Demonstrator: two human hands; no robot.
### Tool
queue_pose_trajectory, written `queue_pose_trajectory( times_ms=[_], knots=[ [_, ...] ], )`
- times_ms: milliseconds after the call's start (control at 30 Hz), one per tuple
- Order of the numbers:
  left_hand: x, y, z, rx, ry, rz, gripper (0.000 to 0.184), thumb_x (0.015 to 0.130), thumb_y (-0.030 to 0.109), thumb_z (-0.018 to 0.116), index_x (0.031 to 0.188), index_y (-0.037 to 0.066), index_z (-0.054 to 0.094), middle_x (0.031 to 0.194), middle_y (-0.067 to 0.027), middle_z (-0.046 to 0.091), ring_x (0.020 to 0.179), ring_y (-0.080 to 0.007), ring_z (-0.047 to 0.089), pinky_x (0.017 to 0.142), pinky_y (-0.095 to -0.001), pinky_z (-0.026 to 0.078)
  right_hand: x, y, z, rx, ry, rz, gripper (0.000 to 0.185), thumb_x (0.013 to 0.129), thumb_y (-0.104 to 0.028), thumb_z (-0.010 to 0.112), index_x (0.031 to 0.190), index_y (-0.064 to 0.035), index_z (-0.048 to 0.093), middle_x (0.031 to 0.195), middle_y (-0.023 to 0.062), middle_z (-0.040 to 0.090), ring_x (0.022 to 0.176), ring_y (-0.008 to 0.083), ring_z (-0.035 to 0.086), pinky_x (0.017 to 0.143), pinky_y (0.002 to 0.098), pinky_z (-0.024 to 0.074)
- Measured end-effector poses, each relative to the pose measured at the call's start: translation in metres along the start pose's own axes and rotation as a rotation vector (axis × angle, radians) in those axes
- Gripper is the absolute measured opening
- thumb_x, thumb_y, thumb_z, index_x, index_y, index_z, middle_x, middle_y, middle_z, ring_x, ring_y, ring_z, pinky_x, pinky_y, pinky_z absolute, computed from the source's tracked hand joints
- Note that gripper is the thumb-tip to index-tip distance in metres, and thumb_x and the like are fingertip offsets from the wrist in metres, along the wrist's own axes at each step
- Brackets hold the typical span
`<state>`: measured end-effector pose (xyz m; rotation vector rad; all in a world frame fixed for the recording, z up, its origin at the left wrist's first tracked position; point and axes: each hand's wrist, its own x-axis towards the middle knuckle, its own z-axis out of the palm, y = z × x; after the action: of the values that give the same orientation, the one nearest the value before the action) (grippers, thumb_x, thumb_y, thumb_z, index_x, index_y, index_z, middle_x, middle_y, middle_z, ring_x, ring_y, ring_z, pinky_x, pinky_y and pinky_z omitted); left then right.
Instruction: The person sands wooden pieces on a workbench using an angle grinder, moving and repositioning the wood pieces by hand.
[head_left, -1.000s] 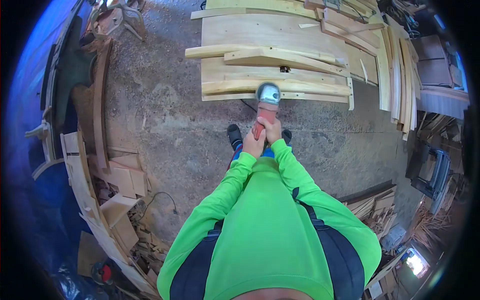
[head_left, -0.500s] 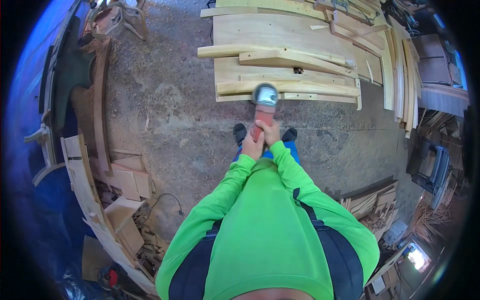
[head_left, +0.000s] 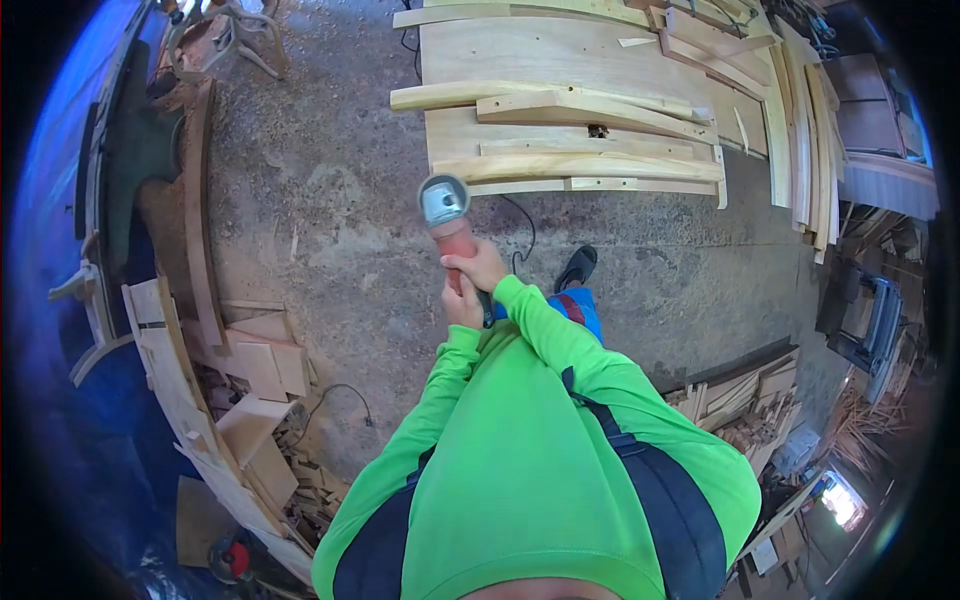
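Observation:
A red angle grinder (head_left: 455, 240) with a silver head and a round disc is held out in front of my body. My left hand (head_left: 463, 303) wraps the rear of its body. My right hand (head_left: 478, 266) grips it farther forward, close to the left one. The disc points away from me, just left of the near edge of a workbench. Long pale curved boards (head_left: 580, 168) lie across that bench. Part of the tool's rear is hidden by my hands.
A dark cord (head_left: 527, 232) lies on the floor by the bench. Brown plank (head_left: 198, 215) and wood offcuts (head_left: 262, 365) are at the left. Stacked strips (head_left: 740, 395) lie at the lower right. A white plastic chair (head_left: 235, 40) stands at the upper left.
Both hands and the grinder have swung left, from in front of the boards to beside their left end. One foot has dropped out of sight, and more of the cord shows.

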<state>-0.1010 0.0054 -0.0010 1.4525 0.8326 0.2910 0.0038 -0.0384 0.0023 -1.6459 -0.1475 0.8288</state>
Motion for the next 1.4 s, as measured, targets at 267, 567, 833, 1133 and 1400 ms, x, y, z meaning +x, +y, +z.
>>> queue_pose_trajectory(
  times_ms=[267,567,833,1133,1400],
  knots=[
    [-0.001,0.015,0.045,0.311,-0.316,-0.015,0.043,0.095,0.033,0.058,0.117,-0.005,0.057,0.109,-0.0144,0.067,0.103,-0.0226,0.064,0.09,-0.0355,0.048,-0.029,0.025,-0.062,0.367,0.263,0.076,0.031,0.081,-0.027,0.076,0.096,-0.0007,0.069,0.086,0.0098,0.071,0.076,0.0186,0.067,0.072,0.0337,0.0537],
    [0.01,0.0,-0.013,-0.006,-0.037,-0.038,0.049,0.098,0.033,0.055,0.126,-0.007,0.052,0.119,-0.0182,0.063,0.111,-0.0245,0.061,0.094,-0.0358,0.047,0.007,-0.006,0.007,-0.045,0.017,-0.043,0.042,0.078,-0.035,0.077,0.099,-0.0001,0.068,0.091,0.0118,0.071,0.083,0.0214,0.066,0.079,0.0354,0.0524],
    [0.006,0.003,0.052,0.081,-0.304,-0.028,0.055,0.095,0.038,0.058,0.126,-0.007,0.051,0.114,-0.0217,0.065,0.109,-0.0305,0.064,0.092,-0.0384,0.048,-0.026,-0.027,-0.07,0.24,0.236,0.092,0.037,0.079,-0.033,0.075,0.094,0.0004,0.069,0.085,0.0094,0.071,0.073,0.0178,0.066,0.072,0.0333,0.0536],
    [0.039,0.041,0.1,0.498,-0.633,0.163,0.036,0.095,0.034,0.055,0.107,0.0,0.064,0.11,-0.0271,0.063,0.103,-0.0449,0.059,0.092,-0.0498,0.046,-0.06,0.003,-0.172,0.746,0.55,0.038,0.038,0.083,-0.026,0.07,0.099,0.0075,0.062,0.084,0.016,0.068,0.07,0.0261,0.068,0.068,0.0364,0.0571],
    [0.152,0.07,0.066,1.25,-0.087,0.847,0.057,0.082,0.044,0.069,0.13,0.018,0.056,0.135,-0.0166,0.047,0.122,-0.0342,0.048,0.101,-0.0553,0.037,-0.135,0.048,-0.27,0.952,0.869,-0.107,0.05,0.087,-0.038,0.066,0.106,0.0075,0.056,0.086,0.0181,0.066,0.077,0.0299,0.067,0.073,0.0401,0.0567]
  ],
)
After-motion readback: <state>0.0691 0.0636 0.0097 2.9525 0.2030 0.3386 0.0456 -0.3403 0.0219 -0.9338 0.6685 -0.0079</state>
